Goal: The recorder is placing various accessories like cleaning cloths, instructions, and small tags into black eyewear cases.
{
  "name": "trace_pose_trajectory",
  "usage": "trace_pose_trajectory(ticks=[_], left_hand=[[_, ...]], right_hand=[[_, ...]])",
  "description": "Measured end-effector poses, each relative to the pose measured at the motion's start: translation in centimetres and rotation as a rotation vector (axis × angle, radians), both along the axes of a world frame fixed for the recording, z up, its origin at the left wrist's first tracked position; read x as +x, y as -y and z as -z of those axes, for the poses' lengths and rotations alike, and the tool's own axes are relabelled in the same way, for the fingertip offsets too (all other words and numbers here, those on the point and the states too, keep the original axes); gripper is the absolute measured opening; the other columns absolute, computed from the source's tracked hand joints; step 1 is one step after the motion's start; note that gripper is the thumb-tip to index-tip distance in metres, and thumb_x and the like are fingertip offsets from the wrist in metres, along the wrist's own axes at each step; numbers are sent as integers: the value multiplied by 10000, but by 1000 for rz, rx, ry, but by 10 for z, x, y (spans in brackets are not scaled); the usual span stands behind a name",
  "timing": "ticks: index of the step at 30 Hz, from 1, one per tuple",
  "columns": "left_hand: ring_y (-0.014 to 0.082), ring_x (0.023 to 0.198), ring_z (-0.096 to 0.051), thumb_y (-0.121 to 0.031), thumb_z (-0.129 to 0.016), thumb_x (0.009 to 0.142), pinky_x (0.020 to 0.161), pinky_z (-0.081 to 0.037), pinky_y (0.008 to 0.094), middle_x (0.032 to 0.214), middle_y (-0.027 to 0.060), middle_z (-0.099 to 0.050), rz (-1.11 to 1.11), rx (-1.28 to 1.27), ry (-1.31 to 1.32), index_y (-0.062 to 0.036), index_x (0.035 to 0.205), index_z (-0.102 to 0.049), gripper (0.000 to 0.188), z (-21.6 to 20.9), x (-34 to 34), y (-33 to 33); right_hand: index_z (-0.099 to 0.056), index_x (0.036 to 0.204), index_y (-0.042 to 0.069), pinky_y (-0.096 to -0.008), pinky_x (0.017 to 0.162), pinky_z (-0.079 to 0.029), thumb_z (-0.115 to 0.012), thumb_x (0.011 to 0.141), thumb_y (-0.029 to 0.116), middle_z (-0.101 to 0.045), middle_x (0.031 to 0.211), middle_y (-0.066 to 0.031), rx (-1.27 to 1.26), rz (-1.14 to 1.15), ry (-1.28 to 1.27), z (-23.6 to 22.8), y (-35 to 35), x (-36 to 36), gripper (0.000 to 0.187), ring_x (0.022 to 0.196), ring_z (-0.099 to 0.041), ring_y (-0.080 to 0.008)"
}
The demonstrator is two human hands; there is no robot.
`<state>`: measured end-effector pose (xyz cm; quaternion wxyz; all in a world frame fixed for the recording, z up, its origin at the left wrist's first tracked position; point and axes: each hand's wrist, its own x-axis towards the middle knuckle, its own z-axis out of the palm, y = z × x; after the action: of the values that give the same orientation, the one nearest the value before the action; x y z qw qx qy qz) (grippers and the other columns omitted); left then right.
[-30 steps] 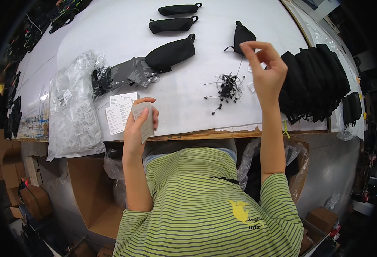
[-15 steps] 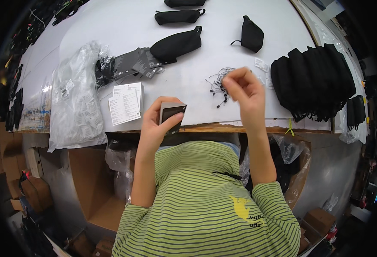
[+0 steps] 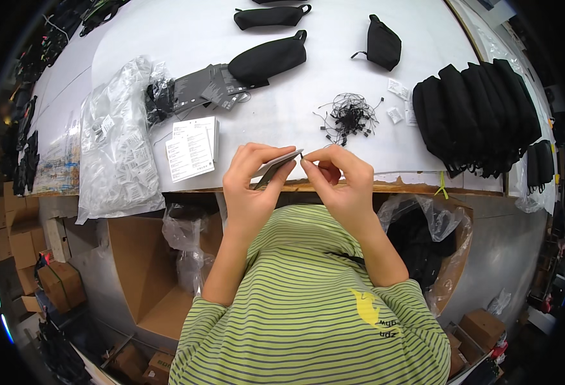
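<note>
My left hand [image 3: 250,179] is closed around a small stack of dark hang tags [image 3: 275,171], seen edge-on in front of my chest. Against the corner of that stack, my right hand [image 3: 345,183] pinches a thin black tag string [image 3: 302,155] between thumb and fingertip. Whether the string passes through a hole cannot be made out. A tangled heap of black tag strings [image 3: 350,119] lies on the table just beyond my right hand. White printed cards [image 3: 191,151] sit in a stack to the left of my left hand.
On the white table [image 3: 282,106], a clear plastic bag of small packets [image 3: 119,154] lies left, near dark tags [image 3: 193,92]. Black pouches [image 3: 269,58] lie farther back, another pouch [image 3: 384,43] at back right. Several black pouches [image 3: 475,119] are bunched right. Small white packets [image 3: 395,115] lie beside them.
My right hand has moved from the heap of strings down and left to the hang tags, bringing a string. My left hand has turned the tags edge-on and shifted slightly right.
</note>
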<state>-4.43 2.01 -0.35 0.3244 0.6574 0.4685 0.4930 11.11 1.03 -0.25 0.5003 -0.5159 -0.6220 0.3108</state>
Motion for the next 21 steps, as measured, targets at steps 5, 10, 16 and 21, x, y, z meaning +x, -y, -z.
trace_pose_trajectory(ticks=[5,10,16,21], left_hand=[[150,788,-576,46,-719,726,706,-443,247,834,54,-631,-56,71,-54,-9,902,-671,191,-1,3,1],[167,779,-591,56,-729,706,698,-457,258,828,58,-648,-41,148,-90,-12,881,-671,196,1,3,-1],[179,760,-618,65,-724,701,658,-478,270,828,72,-659,23,186,-83,-1,858,-686,175,-2,0,1],[140,767,-606,-7,-645,826,666,-466,251,825,76,-642,202,23,112,28,859,-671,54,0,-12,-1]], right_hand=[[-629,803,22,-233,458,-370,-684,770,15,-553,642,-38,-4,-16,-12,-1,1,1,65,509,-477,-102],[-628,813,21,-226,457,-370,-680,782,12,-553,629,-36,1,-13,-15,-3,0,2,61,498,-474,-89],[-640,847,31,-201,468,-376,-693,800,43,-572,590,-20,-58,-20,-70,-5,0,5,72,497,-498,-57],[-661,852,40,-200,485,-390,-719,781,62,-589,601,-16,-39,-146,-96,-2,1,17,95,508,-503,-57]])
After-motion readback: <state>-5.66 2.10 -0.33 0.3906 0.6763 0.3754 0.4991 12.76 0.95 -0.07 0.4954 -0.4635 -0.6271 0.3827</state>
